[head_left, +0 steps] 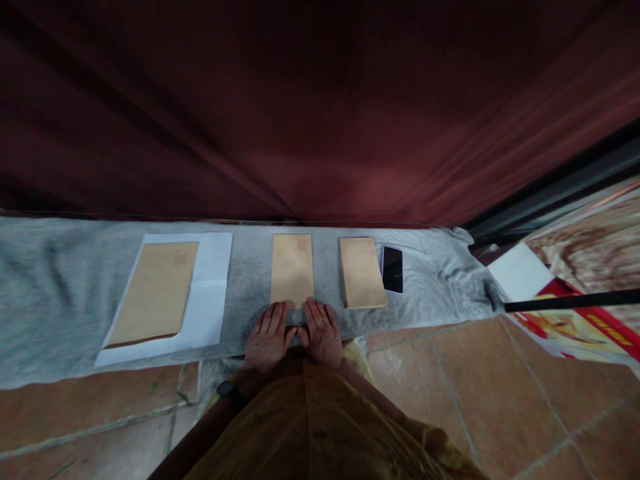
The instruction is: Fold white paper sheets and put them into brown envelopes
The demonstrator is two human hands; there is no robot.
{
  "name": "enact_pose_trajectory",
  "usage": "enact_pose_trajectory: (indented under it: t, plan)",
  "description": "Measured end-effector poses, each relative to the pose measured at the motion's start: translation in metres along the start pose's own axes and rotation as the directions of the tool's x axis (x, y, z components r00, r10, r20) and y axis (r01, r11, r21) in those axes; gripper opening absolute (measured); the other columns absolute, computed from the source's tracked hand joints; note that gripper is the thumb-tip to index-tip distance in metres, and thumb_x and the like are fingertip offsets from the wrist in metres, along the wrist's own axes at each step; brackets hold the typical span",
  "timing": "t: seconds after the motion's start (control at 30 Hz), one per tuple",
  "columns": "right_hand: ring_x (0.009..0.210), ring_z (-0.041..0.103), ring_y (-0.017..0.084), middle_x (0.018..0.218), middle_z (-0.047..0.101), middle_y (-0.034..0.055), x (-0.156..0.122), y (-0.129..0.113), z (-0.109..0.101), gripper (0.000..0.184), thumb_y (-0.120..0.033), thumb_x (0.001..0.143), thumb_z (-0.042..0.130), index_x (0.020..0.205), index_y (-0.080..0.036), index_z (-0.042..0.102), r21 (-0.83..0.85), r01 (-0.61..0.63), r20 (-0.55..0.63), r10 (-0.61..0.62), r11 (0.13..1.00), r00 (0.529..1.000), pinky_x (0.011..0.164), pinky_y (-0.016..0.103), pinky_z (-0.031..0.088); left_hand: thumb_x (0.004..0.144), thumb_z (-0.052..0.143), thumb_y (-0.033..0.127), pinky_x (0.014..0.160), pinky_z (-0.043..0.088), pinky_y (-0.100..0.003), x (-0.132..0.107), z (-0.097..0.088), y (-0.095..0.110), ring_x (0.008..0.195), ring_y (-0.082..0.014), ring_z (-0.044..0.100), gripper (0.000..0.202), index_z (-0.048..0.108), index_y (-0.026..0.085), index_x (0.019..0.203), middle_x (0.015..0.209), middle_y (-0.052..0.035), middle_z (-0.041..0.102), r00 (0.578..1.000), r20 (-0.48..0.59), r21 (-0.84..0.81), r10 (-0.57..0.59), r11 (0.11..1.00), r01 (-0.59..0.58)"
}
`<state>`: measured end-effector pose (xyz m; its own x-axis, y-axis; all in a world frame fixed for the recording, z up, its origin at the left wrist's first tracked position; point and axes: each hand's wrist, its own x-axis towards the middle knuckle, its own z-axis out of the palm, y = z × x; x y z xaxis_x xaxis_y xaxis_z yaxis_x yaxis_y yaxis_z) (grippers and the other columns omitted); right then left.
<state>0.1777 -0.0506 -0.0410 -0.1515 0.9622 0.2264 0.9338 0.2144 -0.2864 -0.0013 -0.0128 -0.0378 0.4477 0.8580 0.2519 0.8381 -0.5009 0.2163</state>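
A brown paper envelope (pixel 292 267) with small red print near its far right corner lies lengthwise before me on the grey cloth. My left hand (pixel 269 337) rests palm down at its near end, fingers stretched out with their tips on the paper's near left edge. Beside it, my right hand (pixel 322 333) lies flat with its fingertips at the near right corner. The thumbs almost meet between the hands. Both hands are open, and the envelope's near edge is partly hidden under the fingers.
Left of me, larger-looking brown envelopes (pixel 155 290) lie on white paper (pixel 213 293). To the right are a stack of brown envelopes (pixel 363 273) and a dark-screened phone (pixel 393 270). Grey cloth (pixel 250 267) covers the surface. A dark red curtain (pixel 320 133) hangs behind; floor tiles (pixel 415 373) show below.
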Motion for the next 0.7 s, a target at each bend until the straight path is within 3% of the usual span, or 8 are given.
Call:
enact_pose_trajectory:
  t: [0.3,0.43,0.7]
  plan:
    - [0.147,0.040,0.024,0.158,0.045,0.0129,0.007,0.004,-0.018,0.057,-0.033,0.104,0.044,0.156,-0.011,0.038,0.071,0.019,0.040,-0.022,0.997,0.999,0.123,0.045,0.031,0.098,0.045,0.038,0.108,0.043,-0.049,0.006,-0.008,0.004,0.131,-0.0343,0.056,0.058,0.047,0.016,0.152,0.143,-0.0173,0.061,0.999,0.041,0.045,-0.005,0.999,0.003]
    - [0.148,0.039,0.024,0.158,0.045,0.0108,0.015,-0.002,-0.015,0.056,-0.038,0.105,0.043,0.154,-0.011,0.042,0.100,0.085,0.061,-0.091,0.991,0.994,0.125,0.044,0.030,0.097,0.043,0.031,0.108,0.041,-0.050,0.008,-0.010,0.005,0.132,-0.0349,0.054,0.056,0.049,0.017,0.151,0.144,-0.0167,0.060,0.998,0.056,0.072,0.008,0.997,-0.012]
    - [0.146,0.042,0.023,0.158,0.046,0.0107,0.014,-0.006,-0.011,0.057,-0.039,0.105,0.046,0.155,-0.012,0.041,0.090,0.039,0.024,-0.041,0.995,0.999,0.124,0.043,0.031,0.098,0.045,0.036,0.107,0.044,-0.046,0.007,-0.013,0.001,0.127,-0.0328,0.059,0.053,0.056,0.012,0.145,0.140,-0.0165,0.064,0.999,0.022,0.090,0.029,0.995,-0.031]
